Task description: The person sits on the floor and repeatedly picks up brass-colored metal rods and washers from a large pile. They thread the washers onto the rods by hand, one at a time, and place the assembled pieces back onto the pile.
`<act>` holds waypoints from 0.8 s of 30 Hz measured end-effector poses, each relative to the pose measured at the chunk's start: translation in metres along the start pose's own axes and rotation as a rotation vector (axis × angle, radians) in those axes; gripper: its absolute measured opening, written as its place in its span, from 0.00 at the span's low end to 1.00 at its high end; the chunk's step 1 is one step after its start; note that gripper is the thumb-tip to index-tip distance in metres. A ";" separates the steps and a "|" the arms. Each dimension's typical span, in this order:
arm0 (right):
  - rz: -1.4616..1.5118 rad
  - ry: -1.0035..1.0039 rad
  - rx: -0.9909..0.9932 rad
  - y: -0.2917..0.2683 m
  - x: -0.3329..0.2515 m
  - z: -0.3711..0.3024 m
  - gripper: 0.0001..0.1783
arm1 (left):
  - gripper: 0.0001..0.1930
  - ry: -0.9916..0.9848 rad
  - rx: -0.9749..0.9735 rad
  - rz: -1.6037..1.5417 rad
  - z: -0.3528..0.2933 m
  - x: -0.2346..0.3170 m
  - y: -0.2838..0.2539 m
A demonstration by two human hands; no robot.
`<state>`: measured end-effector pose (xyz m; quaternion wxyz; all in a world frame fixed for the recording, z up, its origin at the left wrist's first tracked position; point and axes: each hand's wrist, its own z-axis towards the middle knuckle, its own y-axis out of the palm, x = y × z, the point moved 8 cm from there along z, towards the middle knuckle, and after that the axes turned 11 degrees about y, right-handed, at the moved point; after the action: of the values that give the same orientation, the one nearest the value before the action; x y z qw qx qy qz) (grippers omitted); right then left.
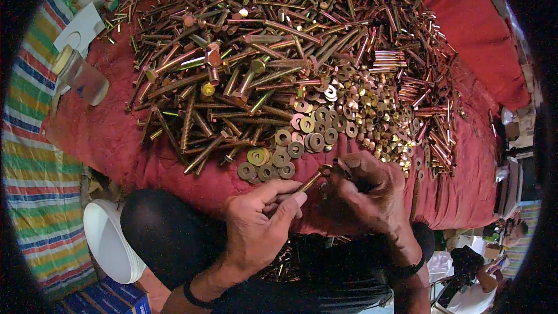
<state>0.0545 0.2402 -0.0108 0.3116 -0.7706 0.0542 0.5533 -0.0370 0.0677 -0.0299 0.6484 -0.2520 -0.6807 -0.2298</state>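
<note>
Between the thumb and fingers of my left hand [264, 215] is a bolt [309, 182], its shaft slanting up to the right. A small ring-like piece, a washer or nut [325, 170], sits at its far end. My right hand [372, 192] is closed in a pinch just right of that end, on a small dark piece partly hidden by the fingers. Beyond my hands lie loose flat washers [281, 157], with a heap of nuts [383, 116] to their right. Large bolts [244, 81] are piled behind and to the left.
Red cloth [122, 145] lies under the hardware. More thin bolts [401, 11] spread far right. A lidded glass jar [84, 75] and white card [78, 29] are at the left, beside a striped sheet [43, 197]. Another person [479, 273] is at lower right.
</note>
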 end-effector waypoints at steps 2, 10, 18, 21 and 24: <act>0.072 0.162 -0.039 0.003 0.009 -0.001 0.07 | 0.09 0.006 -0.005 0.060 -0.001 0.000 0.001; -0.278 -0.231 0.039 0.010 -0.024 -0.018 0.11 | 0.12 0.776 -0.069 0.738 -0.013 0.042 0.017; 0.280 -0.093 0.025 -0.002 -0.015 -0.013 0.14 | 0.08 0.551 0.027 0.495 -0.004 0.034 0.008; 0.849 0.014 0.130 -0.013 -0.003 -0.002 0.13 | 0.07 0.175 -0.047 0.123 0.000 0.010 0.012; 0.948 0.061 0.130 -0.001 -0.002 0.006 0.15 | 0.07 -0.025 -0.114 -0.099 -0.004 -0.002 0.023</act>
<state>0.0491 0.2440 -0.0099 0.0706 -0.6557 0.4433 0.6072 -0.0196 0.0825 -0.0320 0.6122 -0.2574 -0.6862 -0.2968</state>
